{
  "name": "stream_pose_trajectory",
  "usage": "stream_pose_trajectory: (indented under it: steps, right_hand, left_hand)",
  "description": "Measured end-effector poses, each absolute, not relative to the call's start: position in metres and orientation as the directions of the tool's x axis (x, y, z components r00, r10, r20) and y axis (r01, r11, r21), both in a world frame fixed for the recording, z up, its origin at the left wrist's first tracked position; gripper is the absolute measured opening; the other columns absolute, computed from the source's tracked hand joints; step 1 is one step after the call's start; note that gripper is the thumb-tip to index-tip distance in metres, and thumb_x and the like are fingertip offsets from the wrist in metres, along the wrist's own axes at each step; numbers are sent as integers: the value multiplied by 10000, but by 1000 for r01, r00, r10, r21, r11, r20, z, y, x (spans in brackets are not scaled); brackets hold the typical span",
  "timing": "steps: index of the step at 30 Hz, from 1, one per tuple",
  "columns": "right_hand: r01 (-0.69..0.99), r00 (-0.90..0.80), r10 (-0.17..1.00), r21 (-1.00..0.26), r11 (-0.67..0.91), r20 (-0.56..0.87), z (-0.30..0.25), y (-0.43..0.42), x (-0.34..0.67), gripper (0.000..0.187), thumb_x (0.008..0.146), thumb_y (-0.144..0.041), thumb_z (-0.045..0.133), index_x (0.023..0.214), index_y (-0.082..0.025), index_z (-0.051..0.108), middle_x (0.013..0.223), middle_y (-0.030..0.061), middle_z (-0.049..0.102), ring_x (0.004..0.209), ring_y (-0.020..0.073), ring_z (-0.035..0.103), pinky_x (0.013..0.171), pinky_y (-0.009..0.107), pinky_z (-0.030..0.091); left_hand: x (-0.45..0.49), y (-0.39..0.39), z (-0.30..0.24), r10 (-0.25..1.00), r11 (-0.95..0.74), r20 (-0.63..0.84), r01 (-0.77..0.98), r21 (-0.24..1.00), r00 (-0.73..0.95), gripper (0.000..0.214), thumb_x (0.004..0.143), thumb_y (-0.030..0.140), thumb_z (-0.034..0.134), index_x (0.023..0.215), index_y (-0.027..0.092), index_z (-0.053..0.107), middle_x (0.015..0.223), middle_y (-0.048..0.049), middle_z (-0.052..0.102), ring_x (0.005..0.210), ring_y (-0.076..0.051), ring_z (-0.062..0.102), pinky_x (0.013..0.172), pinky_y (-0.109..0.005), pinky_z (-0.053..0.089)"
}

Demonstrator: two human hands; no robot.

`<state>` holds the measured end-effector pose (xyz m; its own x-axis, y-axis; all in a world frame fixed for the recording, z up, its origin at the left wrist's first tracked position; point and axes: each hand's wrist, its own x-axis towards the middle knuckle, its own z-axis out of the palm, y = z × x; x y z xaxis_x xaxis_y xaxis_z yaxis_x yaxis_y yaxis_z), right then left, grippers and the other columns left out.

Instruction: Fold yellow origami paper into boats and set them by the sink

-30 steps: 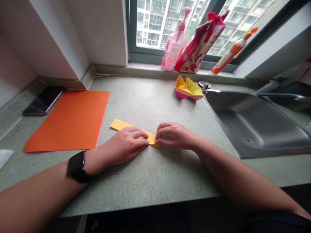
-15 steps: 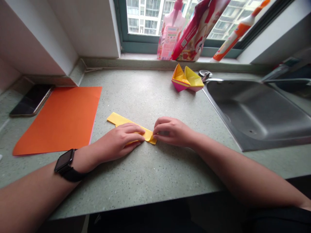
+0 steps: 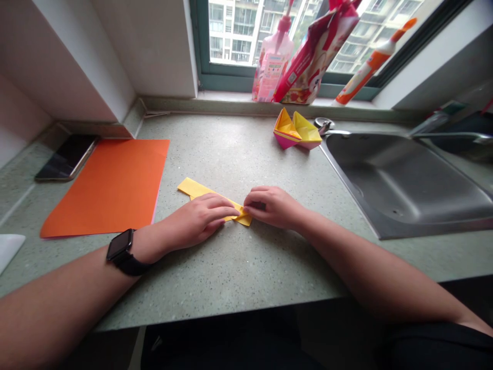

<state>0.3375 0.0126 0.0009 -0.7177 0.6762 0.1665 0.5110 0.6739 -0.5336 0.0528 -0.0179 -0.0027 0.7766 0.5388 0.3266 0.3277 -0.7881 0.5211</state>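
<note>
A strip of folded yellow paper (image 3: 196, 190) lies slantwise on the countertop, its left end bare and its middle under my fingers. My left hand (image 3: 198, 218), with a black watch on the wrist, rests over the paper, fingers stretched along it and pressing it down. At the strip's right end my right hand (image 3: 271, 206) pinches the paper's edge between thumb and fingers, where a small flap is lifted. The fingertips of both hands nearly meet there.
Orange paper sheets (image 3: 115, 185) and a phone (image 3: 67, 156) lie at left. Folded paper boats (image 3: 308, 131) stand at the back, beside the steel sink (image 3: 408, 180). A pink pump bottle (image 3: 274, 64), red pouch (image 3: 318, 56) and orange-white bottle (image 3: 365, 69) line the windowsill.
The view has shifted slightly, so things on the counter's left appear further right. My left fingertips have slid toward the right hand, along the flap at the strip's right end.
</note>
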Motion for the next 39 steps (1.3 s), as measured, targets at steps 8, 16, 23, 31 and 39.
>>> stream_pose_trajectory:
  steps: [8,16,23,31,39]
  right_hand:
    - [547,-697,705,-537,642,133,1,13,336,129,1003,-272,679,895,-220,727,877,33,719,757,151,619,726,295,456]
    - [553,-672,728,-561,616,138,7,17,345,159,1011,-291,653,892,-210,719,852,37,710,760,156,618,734,295,450]
    - [592,-652,758,-625,508,-1,14,15,344,190,981,-364,719,909,-199,779,843,37,740,750,153,615,725,294,434]
    - [735,-505,834,-618,281,-221,24,14,328,156,928,-329,743,911,-197,824,785,15,746,707,142,597,676,291,390]
    - [767,-504,812,-584,265,-293,32,16,327,190,913,-373,730,905,-211,827,754,5,728,669,139,566,659,306,364]
  left_hand:
    - [55,-20,-3,496,-844,309,366,391,812,391,1115,168,523,1434,277,721,1348,-133,713,1240,-285,654,1062,-502,585]
    - [57,-22,1,489,-856,304,382,349,818,363,1165,253,481,1441,256,717,1348,-139,711,1227,-285,653,1052,-496,587]
    - [57,-22,-1,478,-864,314,374,338,820,389,1163,238,472,1495,222,675,1376,-152,711,1257,-303,647,1055,-514,591]
    - [57,-22,-1,477,-864,310,374,338,822,404,1158,227,491,1529,260,649,1381,-138,709,1267,-296,645,1065,-511,584]
    - [58,-22,-1,484,-861,304,384,334,821,407,1150,222,500,1525,249,656,1379,-148,709,1266,-297,651,1069,-502,582]
